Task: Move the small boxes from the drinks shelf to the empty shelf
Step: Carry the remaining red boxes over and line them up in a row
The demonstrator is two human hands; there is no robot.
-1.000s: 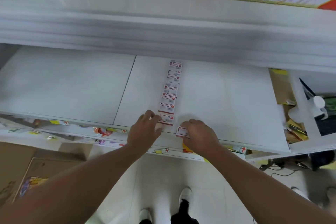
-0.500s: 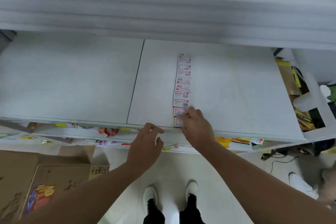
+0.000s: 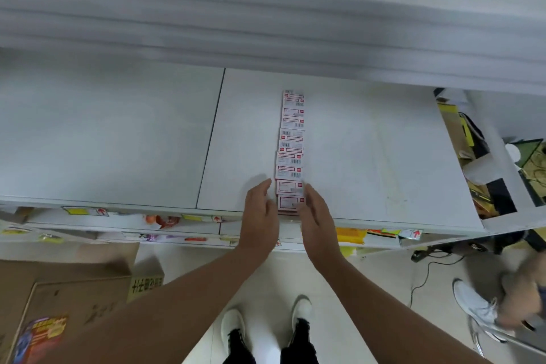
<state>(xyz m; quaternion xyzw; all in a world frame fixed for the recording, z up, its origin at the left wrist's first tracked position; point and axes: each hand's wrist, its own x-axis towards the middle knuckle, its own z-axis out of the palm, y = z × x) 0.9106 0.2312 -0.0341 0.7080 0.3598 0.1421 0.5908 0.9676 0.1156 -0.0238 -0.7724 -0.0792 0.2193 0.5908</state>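
Several small white-and-red boxes point(image 3: 291, 151) lie in one straight row on the white shelf point(image 3: 369, 156), running from its front edge toward the back. My left hand point(image 3: 260, 216) stands flat on edge at the left side of the two nearest boxes. My right hand point(image 3: 316, 216) stands the same way at their right side. Both hands have straight fingers and flank the row's front end; neither holds a box.
The shelf above point(image 3: 266, 23) overhangs the back of this one. A cardboard box point(image 3: 65, 304) sits on the floor at lower left. At right are a cluttered compartment point(image 3: 478, 168), a cable point(image 3: 428, 272) and another person's white shoe point(image 3: 475, 310).
My right hand let go of the front box after setting it at the row's end. Both hands then moved in to either side of the nearest boxes, palms facing each other.
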